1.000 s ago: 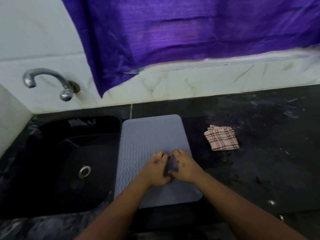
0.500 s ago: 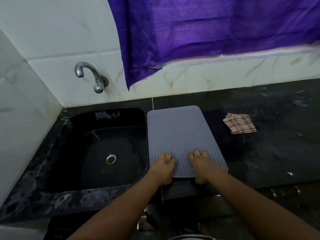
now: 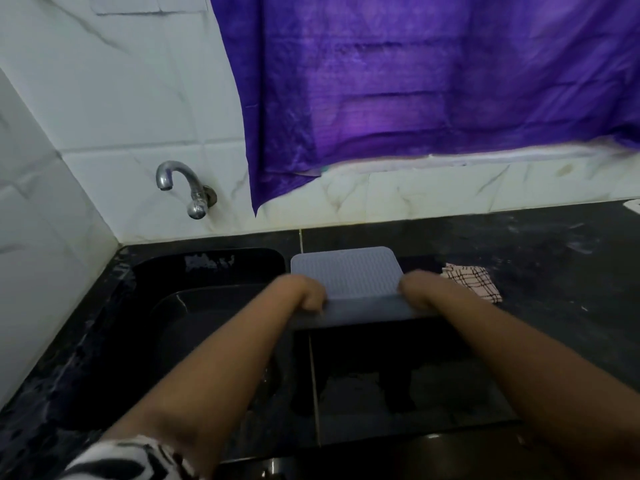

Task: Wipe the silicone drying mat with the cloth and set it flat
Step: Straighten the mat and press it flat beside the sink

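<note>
The grey silicone drying mat [image 3: 348, 271] with a wavy ribbed top lies on the black counter just right of the sink. Its near edge is lifted and curled toward me. My left hand [image 3: 304, 292] grips the mat's near-left corner. At the near-right corner my right hand [image 3: 417, 289] holds the same raised edge. The checked pink-and-brown cloth [image 3: 472, 280] lies folded on the counter right of the mat, partly hidden behind my right wrist; neither hand touches it.
A black sink [image 3: 207, 306] sits left of the mat, with a chrome tap [image 3: 187, 188] on the white tiled wall above it. A purple curtain [image 3: 415, 81] hangs over the back wall. The dark counter [image 3: 554, 271] stretches to the right.
Both hands went from pressing together at the mat's middle to its near corners, then lifted the near edge off the counter. The camera has tilted up and back.
</note>
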`<action>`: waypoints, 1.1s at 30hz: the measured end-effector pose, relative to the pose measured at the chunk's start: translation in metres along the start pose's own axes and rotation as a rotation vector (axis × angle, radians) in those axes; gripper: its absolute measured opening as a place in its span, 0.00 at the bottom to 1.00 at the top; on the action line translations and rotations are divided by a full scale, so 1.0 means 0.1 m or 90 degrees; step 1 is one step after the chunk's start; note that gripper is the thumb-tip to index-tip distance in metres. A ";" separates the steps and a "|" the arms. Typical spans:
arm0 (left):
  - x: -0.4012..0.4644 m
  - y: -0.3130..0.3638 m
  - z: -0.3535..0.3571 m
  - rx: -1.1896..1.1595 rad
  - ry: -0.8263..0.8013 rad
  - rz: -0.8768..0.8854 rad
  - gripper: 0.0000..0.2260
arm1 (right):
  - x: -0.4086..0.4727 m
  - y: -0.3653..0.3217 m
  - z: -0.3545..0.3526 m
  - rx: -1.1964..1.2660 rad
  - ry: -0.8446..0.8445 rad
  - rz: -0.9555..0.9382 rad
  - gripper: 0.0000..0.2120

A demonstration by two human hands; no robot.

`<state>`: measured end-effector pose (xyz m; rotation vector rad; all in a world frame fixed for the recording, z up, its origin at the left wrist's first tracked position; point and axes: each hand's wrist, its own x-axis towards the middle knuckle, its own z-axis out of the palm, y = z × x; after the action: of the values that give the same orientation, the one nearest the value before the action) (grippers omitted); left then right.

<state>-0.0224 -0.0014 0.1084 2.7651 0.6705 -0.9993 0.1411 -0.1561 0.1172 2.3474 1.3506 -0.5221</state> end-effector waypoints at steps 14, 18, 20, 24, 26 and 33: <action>-0.50 -0.64 -2.23 -0.139 0.733 -0.091 0.15 | 0.15 0.63 -2.41 0.176 0.585 0.089 0.21; -0.34 -0.47 -1.67 -0.111 0.703 -0.058 0.15 | 0.09 0.60 -1.86 0.202 0.567 0.077 0.15; -0.16 -0.34 -1.16 -0.110 0.655 -0.054 0.18 | 0.09 0.52 -1.33 0.218 0.521 0.068 0.14; 0.14 -0.08 0.05 -0.058 0.508 -0.040 0.13 | 0.07 0.28 -0.11 0.179 0.341 0.060 0.15; 0.25 0.07 0.61 -0.066 0.481 0.013 0.15 | 0.01 0.16 0.48 0.162 0.275 0.060 0.15; 0.28 0.50 1.63 -0.218 0.296 0.030 0.23 | -0.13 0.03 1.64 0.219 0.187 0.028 0.22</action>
<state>-0.0752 -0.0785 -0.0363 2.6897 0.7432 -0.1948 0.1162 -0.2486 -0.0163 2.8176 1.4235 -0.4369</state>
